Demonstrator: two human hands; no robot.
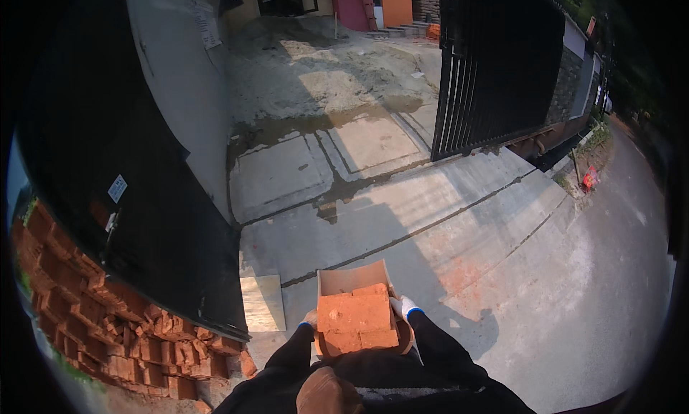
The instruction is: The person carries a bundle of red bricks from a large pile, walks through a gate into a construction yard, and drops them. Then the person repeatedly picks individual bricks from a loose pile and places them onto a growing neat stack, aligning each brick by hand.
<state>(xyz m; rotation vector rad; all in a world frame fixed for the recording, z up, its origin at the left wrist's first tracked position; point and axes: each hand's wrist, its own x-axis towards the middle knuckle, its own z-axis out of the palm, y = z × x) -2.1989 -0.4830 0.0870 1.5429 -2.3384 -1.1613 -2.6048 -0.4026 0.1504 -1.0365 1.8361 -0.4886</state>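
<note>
Close to my body, several orange-red bricks [355, 313] are stacked in an open brown container [352, 276] with a tall far side. My left hand [310, 318] grips the container's left side, with its fingers partly hidden. On the opposite side, my right hand [407, 308], in a white glove with a blue cuff, is closed on the rim. Both forearms reach forward in black sleeves. The lower part of the container is hidden by the bricks and my clothing.
A black gate leaf [151, 199] curves along the left, beside a big brick pile [136, 342]. Another black gate [495, 62] stands at the far right. Paved concrete [402, 220] leads to a sand heap [323, 77]. A flat board [262, 303] lies left of the container.
</note>
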